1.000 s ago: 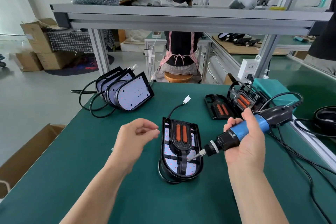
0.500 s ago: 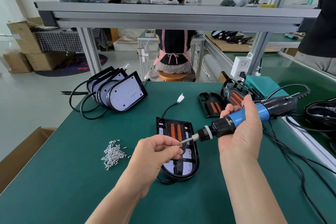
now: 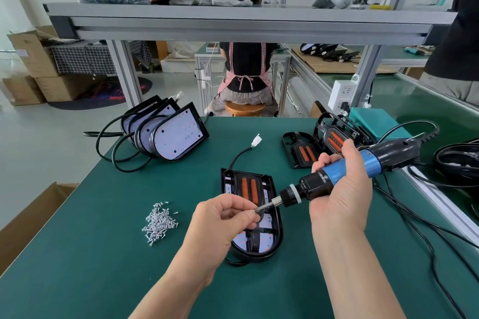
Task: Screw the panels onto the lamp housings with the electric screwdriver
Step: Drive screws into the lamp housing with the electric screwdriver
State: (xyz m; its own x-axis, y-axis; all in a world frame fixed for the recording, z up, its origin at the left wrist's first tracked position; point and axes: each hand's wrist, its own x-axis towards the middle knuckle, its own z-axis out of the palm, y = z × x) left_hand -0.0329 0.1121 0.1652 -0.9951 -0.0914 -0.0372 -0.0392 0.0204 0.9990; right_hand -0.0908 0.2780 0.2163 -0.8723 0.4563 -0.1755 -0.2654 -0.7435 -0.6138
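A black lamp housing with a panel bearing two orange strips lies flat in the middle of the green table. My right hand grips the blue and black electric screwdriver, held nearly level above the housing, bit pointing left. My left hand pinches something small at the bit's tip; a screw is likely but too small to tell. A heap of silver screws lies left of the housing.
Several lamp housings with white LED boards lean together at the back left, cables trailing. Black panels with orange strips sit at the back right beside a teal box. Screwdriver cables run along the right edge. A cardboard box stands left of the table.
My left hand has come down from mid-air to the screwdriver's bit and pinches at its tip. The right hand lifted the screwdriver slightly off the housing.
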